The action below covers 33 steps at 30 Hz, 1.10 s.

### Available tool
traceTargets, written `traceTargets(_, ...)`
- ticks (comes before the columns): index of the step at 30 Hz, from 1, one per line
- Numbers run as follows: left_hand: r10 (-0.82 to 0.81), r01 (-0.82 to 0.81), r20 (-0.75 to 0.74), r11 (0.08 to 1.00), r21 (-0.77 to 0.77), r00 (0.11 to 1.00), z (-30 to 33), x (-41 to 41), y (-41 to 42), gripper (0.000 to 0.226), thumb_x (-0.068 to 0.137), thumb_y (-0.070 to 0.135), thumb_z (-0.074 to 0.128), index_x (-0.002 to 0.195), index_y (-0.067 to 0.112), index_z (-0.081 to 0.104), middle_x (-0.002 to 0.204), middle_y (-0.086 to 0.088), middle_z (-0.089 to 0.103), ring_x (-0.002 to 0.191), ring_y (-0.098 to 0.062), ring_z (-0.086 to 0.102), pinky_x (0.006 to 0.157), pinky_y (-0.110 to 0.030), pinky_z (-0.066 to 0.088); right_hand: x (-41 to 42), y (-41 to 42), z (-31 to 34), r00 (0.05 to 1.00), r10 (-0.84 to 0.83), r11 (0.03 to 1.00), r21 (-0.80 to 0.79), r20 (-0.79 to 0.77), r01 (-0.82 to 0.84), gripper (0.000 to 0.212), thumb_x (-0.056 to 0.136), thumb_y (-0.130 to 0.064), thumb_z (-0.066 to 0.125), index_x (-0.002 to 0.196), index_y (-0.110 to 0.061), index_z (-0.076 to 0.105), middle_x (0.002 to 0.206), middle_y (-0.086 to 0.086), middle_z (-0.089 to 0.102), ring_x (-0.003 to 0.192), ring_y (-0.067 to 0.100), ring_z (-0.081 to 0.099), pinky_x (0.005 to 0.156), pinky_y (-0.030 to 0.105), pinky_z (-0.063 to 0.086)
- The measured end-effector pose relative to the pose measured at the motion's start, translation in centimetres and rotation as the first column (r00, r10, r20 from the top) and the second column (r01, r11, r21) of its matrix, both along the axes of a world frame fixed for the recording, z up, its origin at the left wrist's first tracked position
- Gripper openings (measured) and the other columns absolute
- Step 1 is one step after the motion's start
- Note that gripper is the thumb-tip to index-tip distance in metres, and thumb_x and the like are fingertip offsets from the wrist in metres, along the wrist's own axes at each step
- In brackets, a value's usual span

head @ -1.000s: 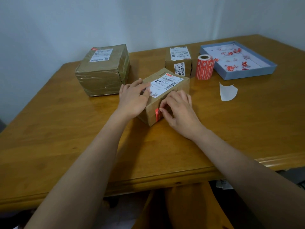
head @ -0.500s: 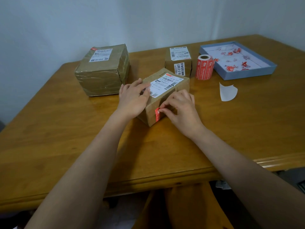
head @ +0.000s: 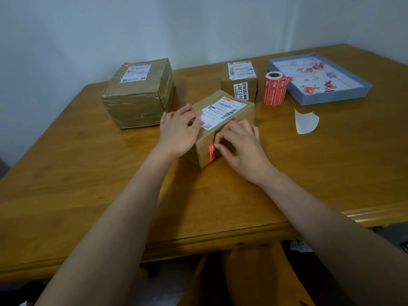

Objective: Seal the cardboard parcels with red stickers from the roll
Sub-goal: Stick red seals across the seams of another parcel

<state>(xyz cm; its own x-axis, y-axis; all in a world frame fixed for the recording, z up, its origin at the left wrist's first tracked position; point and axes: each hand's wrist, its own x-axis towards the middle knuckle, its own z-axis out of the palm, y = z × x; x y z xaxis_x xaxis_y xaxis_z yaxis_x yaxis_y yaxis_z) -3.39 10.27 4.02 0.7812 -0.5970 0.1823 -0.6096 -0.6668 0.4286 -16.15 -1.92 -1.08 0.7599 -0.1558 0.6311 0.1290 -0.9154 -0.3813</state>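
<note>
A small cardboard parcel (head: 223, 111) with a white shipping label lies mid-table. My left hand (head: 178, 131) rests flat on its left top edge, steadying it. My right hand (head: 239, 143) is against the parcel's near side, fingertips pressing a red sticker (head: 212, 151) at the corner seam. The red sticker roll (head: 273, 89) stands upright behind, to the right. A large taped parcel (head: 139, 93) sits at the back left and a small upright parcel (head: 239, 81) behind the middle one.
A shallow blue tray (head: 335, 98) holding red sticker scraps lies at the back right. A white piece of backing paper (head: 305, 122) lies on the wooden table (head: 88, 173) right of the parcel. The table's front edge is near my lap.
My right hand's fingers have slid back slightly along the parcel's side, uncovering more of the red sticker. My left hand and the parcel stay put.
</note>
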Motion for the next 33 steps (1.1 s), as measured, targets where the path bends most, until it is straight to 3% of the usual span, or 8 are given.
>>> traceTargets(13,-0.01,0.01,0.005,1.0,0.011,1.0,0.1,-0.32,0.1,0.04,0.103,0.036,0.033,0.142,0.034,0.046,0.159,0.004,0.027,0.145,-0.026,0.021,0.12,-0.043,0.003,-0.49,-0.02,0.18,1.0,0.018,1.0,0.001,-0.005,-0.018,0.003,0.088,-0.022,0.065,0.091,-0.023,0.064,0.096,-0.011,0.055,0.102,0.01,0.041,0.093,0.03,0.025)
traceTargets(19,-0.01,0.01,-0.001,1.0,0.015,1.0,0.18,-0.43,0.18,0.041,0.104,0.036,0.032,0.142,0.033,0.045,0.159,0.004,0.027,0.145,-0.027,0.02,0.119,-0.044,0.001,-0.64,-0.51,0.29,0.997,-0.05,0.996,0.082,0.055,0.046,0.016,0.08,-0.031,0.075,0.093,-0.025,0.067,0.095,-0.014,0.058,0.101,0.01,0.046,0.092,0.032,0.031)
traceTargets(33,-0.002,0.002,0.009,1.0,-0.003,1.0,0.07,-0.29,0.05,0.039,0.103,0.035,0.034,0.14,0.033,0.048,0.158,0.003,0.029,0.144,-0.026,0.023,0.119,-0.045,0.007,-0.15,-0.13,0.08,1.0,-0.009,1.0,0.016,0.009,0.009,0.013,0.084,-0.032,0.07,0.094,-0.024,0.069,0.095,-0.01,0.061,0.101,0.011,0.046,0.094,0.031,0.029)
